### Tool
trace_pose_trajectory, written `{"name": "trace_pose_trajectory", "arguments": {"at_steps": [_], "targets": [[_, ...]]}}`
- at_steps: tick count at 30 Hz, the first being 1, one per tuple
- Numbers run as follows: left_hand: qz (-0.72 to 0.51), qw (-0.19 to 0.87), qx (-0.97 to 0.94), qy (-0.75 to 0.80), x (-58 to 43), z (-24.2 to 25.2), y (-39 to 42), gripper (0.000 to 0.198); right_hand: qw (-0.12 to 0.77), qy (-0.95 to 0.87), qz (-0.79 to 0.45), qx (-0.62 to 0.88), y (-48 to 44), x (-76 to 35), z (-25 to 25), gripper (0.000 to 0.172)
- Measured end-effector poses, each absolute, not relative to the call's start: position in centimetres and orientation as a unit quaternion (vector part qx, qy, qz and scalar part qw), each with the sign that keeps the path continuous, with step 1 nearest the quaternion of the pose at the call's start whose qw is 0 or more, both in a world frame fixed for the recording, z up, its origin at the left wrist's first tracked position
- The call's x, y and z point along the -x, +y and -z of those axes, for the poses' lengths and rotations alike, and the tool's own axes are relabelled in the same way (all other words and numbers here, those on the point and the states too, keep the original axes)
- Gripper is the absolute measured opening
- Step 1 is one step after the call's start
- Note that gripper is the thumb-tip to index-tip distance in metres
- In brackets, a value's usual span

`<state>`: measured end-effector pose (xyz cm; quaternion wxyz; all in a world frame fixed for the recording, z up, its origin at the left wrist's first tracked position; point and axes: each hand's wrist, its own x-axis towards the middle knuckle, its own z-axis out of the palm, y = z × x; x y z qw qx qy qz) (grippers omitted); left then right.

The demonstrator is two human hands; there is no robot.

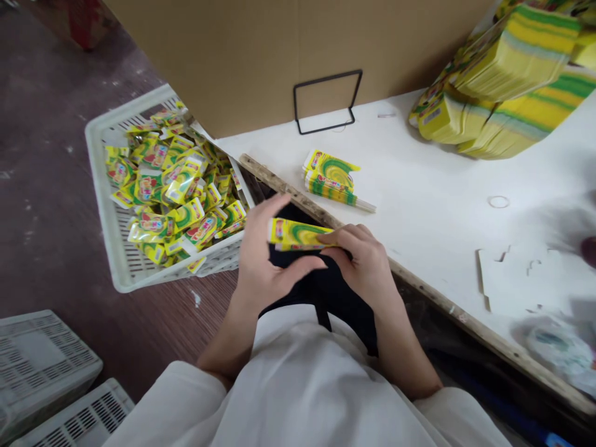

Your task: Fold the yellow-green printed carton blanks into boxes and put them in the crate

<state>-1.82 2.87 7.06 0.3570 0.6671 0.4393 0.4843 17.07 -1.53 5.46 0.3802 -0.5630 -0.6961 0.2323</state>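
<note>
Both my hands hold one yellow-and-green printed carton (pixel 298 234) in front of my lap, just off the table's near edge. My left hand (pixel 265 254) wraps its fingers round the carton's left end. My right hand (pixel 365 264) pinches the right end, fingers curled. A small stack of flat yellow-green cartons (pixel 331 177) lies on the white table (pixel 419 192) just beyond my hands. A white slatted crate (pixel 105 205) on my left is filled with several of the same folded cartons (pixel 172 186).
Large bundles of flat yellow-green cartons (pixel 503 87) lie at the table's far right. A black wire stand (pixel 326 102) is against the cardboard wall (pixel 279 56). A rubber band (pixel 498 201) and white card scraps (pixel 516 279) rest on the right. Empty white crates (pixel 41 366) sit on the floor.
</note>
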Motion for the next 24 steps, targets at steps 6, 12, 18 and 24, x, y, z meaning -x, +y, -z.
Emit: {"name": "trace_pose_trajectory", "arguments": {"at_steps": [6,12,18,24], "targets": [[-0.18,0.388,-0.81,0.402,2.1,-6.5,3.1,0.077,0.34,-0.777,-0.168,0.503,-2.2,-16.4,-6.3,0.031],[-0.208,0.426,-0.767,0.432,0.5,-4.8,3.7,0.057,0.41,-0.704,-0.123,0.567,-2.4,-16.4,-6.1,0.033],[-0.24,0.43,-0.736,0.464,-0.5,-4.6,2.6,0.061,0.558,-0.521,-0.258,0.592,-1.4,-15.7,-4.7,0.083],[-0.321,0.406,-0.74,0.43,-0.9,-3.3,2.3,0.067,0.606,-0.425,-0.375,0.558,-1.2,-14.7,-3.2,0.102]]}}
